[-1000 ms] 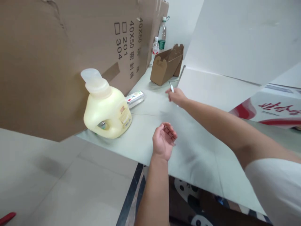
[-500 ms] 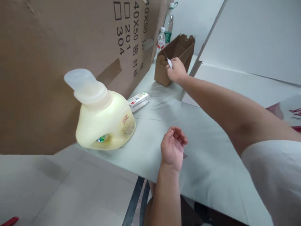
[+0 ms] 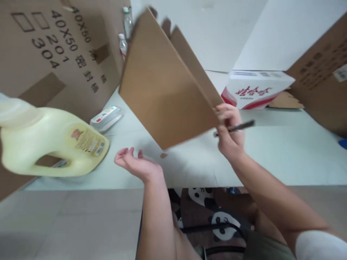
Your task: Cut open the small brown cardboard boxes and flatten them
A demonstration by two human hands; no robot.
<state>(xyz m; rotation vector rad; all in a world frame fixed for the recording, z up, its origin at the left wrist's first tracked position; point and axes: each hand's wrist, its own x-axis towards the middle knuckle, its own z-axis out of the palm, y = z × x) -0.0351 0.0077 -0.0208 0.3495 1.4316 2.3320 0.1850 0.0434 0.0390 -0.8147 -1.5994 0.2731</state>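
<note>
A brown cardboard box (image 3: 168, 86) hangs tilted above the table, its smooth side facing me and torn-looking flaps at its upper edge. My right hand (image 3: 230, 133) grips its lower right corner. The same hand also has a slim dark pen-like tool (image 3: 244, 126) between the fingers; motion blur hides its exact kind. Below the box's left side, my left hand (image 3: 139, 166) is palm up with fingers apart, holding nothing and seemingly clear of the cardboard.
On the left stand a yellow detergent jug (image 3: 81, 144) and a clear flat pack (image 3: 107, 118), beside a large printed carton (image 3: 67, 72). Two bottles (image 3: 123, 45) are behind. A white-and-red carton (image 3: 255, 88) and another brown carton (image 3: 322, 72) sit at the right.
My right hand has lifted the cardboard box off the back of the table and brought it nearer. My left hand has moved left under it. The view has swung right.
</note>
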